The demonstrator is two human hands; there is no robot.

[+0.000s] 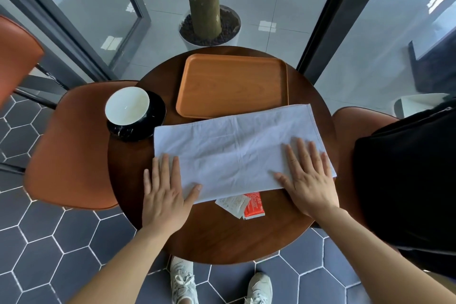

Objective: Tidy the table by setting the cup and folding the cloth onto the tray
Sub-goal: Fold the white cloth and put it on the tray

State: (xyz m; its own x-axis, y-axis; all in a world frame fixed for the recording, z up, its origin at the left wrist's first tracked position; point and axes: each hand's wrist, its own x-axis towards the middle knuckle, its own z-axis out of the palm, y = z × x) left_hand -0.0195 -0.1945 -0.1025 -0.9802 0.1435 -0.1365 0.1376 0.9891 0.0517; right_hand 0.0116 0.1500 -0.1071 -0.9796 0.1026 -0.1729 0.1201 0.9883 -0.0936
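A white cloth [234,145] lies flat across the middle of the round wooden table [222,234], folded into a long rectangle. Its far right corner overlaps the near rim of the orange wooden tray [232,81], which holds nothing. A black cup with a white inside [128,106] stands on a black saucer [158,121] at the table's left edge. My left hand [165,192] rests flat on the cloth's near left corner, fingers spread. My right hand [308,177] presses flat on the cloth's near right part, fingers spread.
A white packet [232,203] and a red packet [254,205] lie partly under the cloth's near edge. Orange chairs stand left [71,145] and right [345,126]; a black bag [404,175] sits on the right one. A potted trunk [209,27] stands behind the table.
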